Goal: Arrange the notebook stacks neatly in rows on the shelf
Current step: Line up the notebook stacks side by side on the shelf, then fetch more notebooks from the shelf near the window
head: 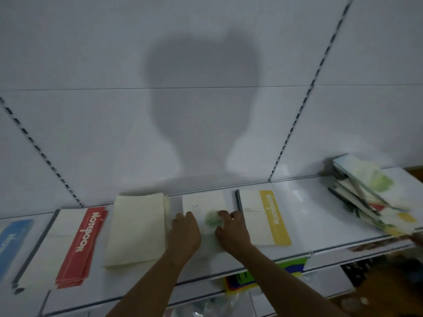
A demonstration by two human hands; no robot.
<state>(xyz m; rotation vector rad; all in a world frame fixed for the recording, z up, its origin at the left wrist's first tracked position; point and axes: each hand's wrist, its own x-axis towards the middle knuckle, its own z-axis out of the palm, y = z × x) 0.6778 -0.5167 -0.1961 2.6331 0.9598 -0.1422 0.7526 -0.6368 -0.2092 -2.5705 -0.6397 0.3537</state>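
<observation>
A white notebook stack with a green blotch [207, 205] lies in the middle of the white shelf [320, 227]. My left hand [184, 234] grips its left edge, fingers curled over the side. My right hand [232, 229] holds its right side, fingers bent on the cover. To the left lie a plain cream stack [137, 227], a red-banded stack [75, 245] and a blue one [11, 243]. A yellow-banded stack [263, 217] lies just right of my right hand.
A messy, tilted pile of notebooks [370, 193] sits at the shelf's far right. The white back panel [206, 65] with slotted uprights rises behind. Bright coloured items [263, 273] show on a lower shelf below the front edge.
</observation>
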